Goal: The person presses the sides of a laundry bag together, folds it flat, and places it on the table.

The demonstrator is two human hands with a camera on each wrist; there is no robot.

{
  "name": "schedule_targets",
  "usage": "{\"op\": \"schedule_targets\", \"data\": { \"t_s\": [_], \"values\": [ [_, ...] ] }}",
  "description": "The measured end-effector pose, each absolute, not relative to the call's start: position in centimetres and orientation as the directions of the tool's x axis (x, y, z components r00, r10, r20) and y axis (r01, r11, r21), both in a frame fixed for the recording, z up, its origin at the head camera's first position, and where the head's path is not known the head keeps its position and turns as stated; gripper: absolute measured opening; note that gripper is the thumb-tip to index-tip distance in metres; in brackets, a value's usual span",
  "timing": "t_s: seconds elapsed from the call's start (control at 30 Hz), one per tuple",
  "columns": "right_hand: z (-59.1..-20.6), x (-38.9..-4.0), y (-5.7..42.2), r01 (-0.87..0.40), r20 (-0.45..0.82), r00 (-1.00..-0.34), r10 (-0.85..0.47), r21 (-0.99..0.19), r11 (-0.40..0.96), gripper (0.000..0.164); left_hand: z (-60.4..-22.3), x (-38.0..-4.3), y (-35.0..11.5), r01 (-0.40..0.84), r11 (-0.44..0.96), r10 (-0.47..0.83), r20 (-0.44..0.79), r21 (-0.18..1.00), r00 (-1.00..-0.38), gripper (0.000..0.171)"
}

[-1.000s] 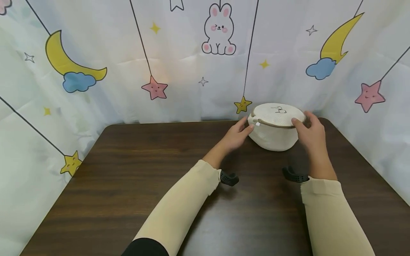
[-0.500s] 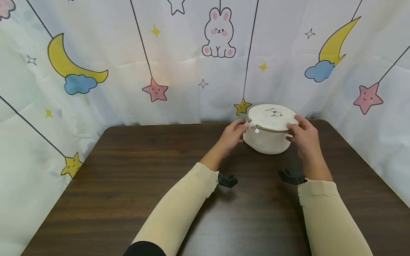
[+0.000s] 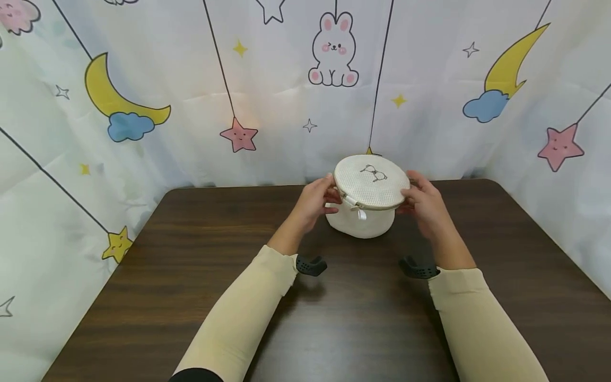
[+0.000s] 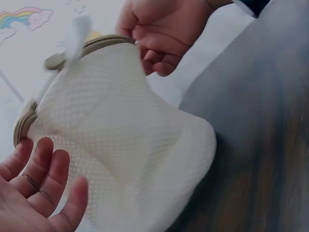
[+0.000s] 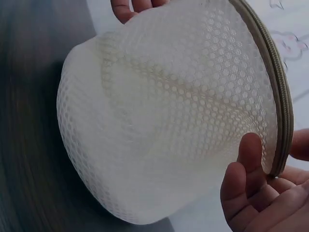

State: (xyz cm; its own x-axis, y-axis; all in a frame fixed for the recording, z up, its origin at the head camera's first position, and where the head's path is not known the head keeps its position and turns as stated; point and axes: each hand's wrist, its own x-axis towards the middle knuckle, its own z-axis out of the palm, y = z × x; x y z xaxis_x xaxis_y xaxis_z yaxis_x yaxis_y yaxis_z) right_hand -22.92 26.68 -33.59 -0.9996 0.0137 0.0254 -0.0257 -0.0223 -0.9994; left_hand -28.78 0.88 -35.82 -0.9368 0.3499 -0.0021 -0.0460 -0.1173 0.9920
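A round white mesh laundry bag (image 3: 366, 225) stands out between my two hands near the back of the table, its top tilted toward me. A thin line drawing marks its lid (image 3: 353, 183), and a tan zip (image 5: 284, 96) runs round the rim with a small white pull tab (image 3: 361, 214) at the front. My left hand (image 3: 312, 201) holds the rim on the left side, fingers (image 4: 50, 171) bent against the mesh. On the opposite side my right hand (image 3: 424, 204) pinches the rim, with fingers (image 5: 251, 154) under the zip edge. The bag's far side is hidden.
The dark wooden table (image 3: 200, 276) extends to the front and both sides. Behind it hangs a white curtain (image 3: 286, 74) printed with moons, stars and a rabbit, close to the table's back edge. Dark bands (image 3: 311, 265) sit on both wrists.
Both hands have carried the bag leftward from the table's back right and slightly nearer to me. Its lid has turned, bringing the pull tab toward the front.
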Motion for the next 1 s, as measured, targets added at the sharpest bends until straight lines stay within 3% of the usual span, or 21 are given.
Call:
{"op": "schedule_targets", "data": {
  "t_s": [0.2, 0.37, 0.67, 0.9, 1.0],
  "values": [
    [-33.6, -23.7, 23.5, -0.019, 0.018, -1.000, -0.020, -1.000, 0.017, 0.064, -35.8, -28.4, -2.7, -0.040, -0.065, 0.273, -0.020, 0.997, -0.962, 0.050],
    [-33.7, -24.5, 21.2, -0.019, 0.020, -1.000, -0.012, -0.997, -0.070, 0.060, -35.9, -27.9, -4.9, -0.032, 0.034, 0.240, -0.039, 0.999, -0.970, 0.057],
    [-34.5, -25.6, 17.8, 0.011, -0.038, -0.996, 0.083, -0.953, -0.302, 0.031, -36.9, -27.7, -7.4, -0.089, 0.163, 0.221, -0.124, 0.983, -0.967, 0.056],
    [-35.2, -25.9, 17.0, 0.015, -0.049, -0.993, 0.106, -0.953, -0.302, 0.029, -37.0, -27.9, -8.3, -0.080, 0.039, 0.109, -0.083, 0.996, -0.991, 0.030],
    [-35.3, -26.0, 16.8, 0.004, -0.028, -0.996, 0.083, -0.960, -0.280, 0.033, -37.1, -28.0, -8.7, -0.062, -0.030, 0.075, -0.060, 0.998, -0.995, 0.032]
  ]
}}
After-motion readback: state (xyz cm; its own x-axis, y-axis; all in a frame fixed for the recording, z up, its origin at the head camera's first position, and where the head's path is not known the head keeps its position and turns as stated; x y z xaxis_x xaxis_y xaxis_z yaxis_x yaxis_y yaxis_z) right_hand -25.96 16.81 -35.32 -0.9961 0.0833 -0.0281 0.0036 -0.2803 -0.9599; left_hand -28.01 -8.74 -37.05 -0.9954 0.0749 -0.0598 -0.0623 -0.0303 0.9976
